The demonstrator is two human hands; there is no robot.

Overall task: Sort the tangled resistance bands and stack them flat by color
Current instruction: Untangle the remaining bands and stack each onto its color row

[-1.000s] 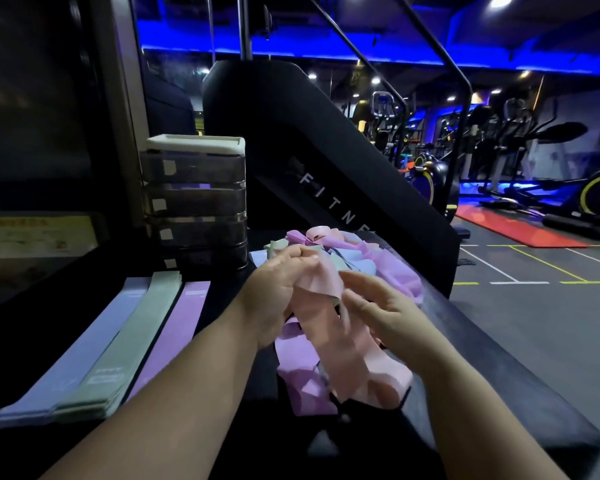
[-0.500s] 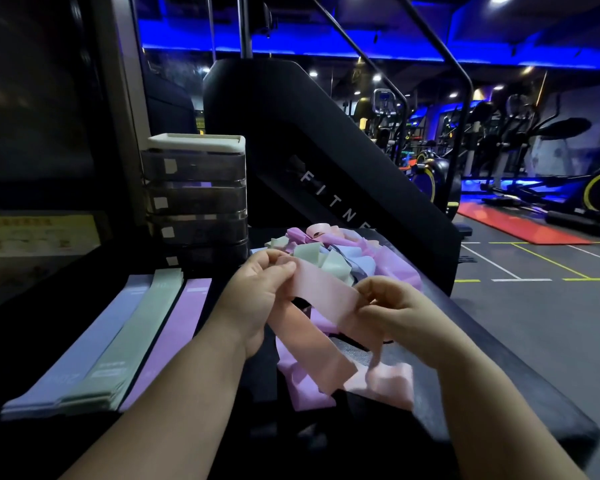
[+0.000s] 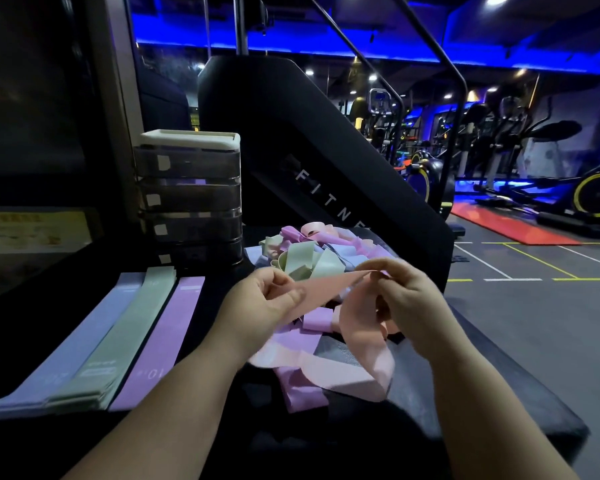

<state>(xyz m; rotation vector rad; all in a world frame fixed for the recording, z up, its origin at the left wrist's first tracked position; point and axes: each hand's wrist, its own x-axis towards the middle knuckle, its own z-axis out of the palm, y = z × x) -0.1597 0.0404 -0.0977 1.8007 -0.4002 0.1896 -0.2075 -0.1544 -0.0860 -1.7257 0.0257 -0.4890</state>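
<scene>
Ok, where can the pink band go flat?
Free for the pink band: the table strip between the purple stack and left hand, and the patch this side of the pile. Crowded: the pile and by the drawers.

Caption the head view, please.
The left hand and right hand pinch a pink band by the tangled pile, right of three flat stacks.

I see the left hand [image 3: 267, 301] and right hand [image 3: 411, 299] pinching a pink band [image 3: 326, 289] above the tangled pile [image 3: 312, 259]. A blue stack [image 3: 66, 348], green stack [image 3: 125, 337] and purple stack [image 3: 168, 332] lie flat at left.
</scene>
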